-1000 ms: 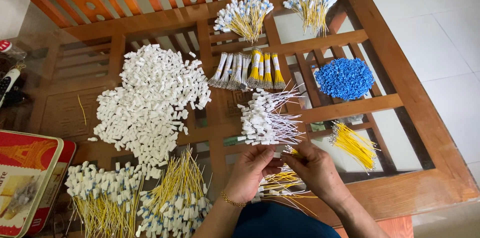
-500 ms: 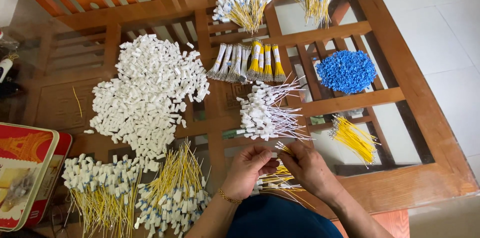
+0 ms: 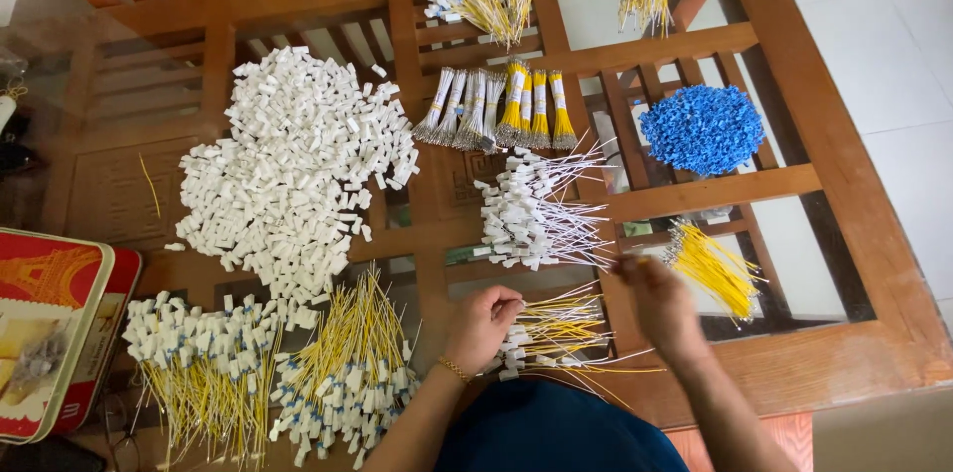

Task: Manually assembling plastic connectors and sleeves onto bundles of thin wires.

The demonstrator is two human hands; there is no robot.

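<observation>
Right hand (image 3: 660,303) has moved off the yellow wire bundle (image 3: 556,328) toward loose yellow wires (image 3: 710,269), fingers apparently pinched on one. Left hand (image 3: 481,323) stays clamped on the bundle.

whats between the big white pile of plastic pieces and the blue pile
In the head view, between the big white pile and the blue pile lie a row of tied wire bundles and a cluster of white-tipped wires.
</observation>
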